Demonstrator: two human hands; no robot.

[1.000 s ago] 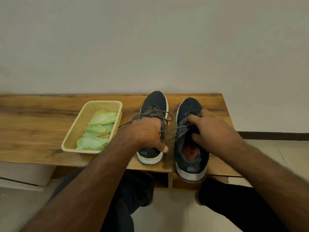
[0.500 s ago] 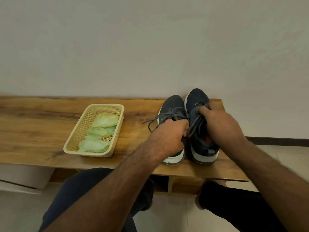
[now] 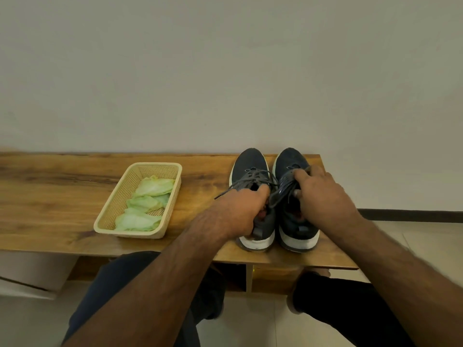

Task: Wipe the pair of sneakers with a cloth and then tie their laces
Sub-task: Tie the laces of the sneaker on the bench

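Fingers (image 3: pixel 260 194) in sneakers (image 3: pixel 250 166) (apparently gripping), laces (image 3: pixel 253 177) loose

My left hand (image 3: pixel 240 211) hides the left sneaker's (image 3: pixel 250 169) opening; my right hand (image 3: pixel 323 194) covers the right sneaker's (image 3: pixel 292 161) tongue. At 9 o'clock the tabletop (image 3: pixel 50 196) runs off-frame.

1. Legible text, labels, brands, numbers, signs: none.
2. Sneakers (image 3: pixel 274 196): no logo or lettering can be made out on uppers, soles or heel tabs.
3. Basket (image 3: pixel 140 199), left of the sneakers: plain, unmarked.
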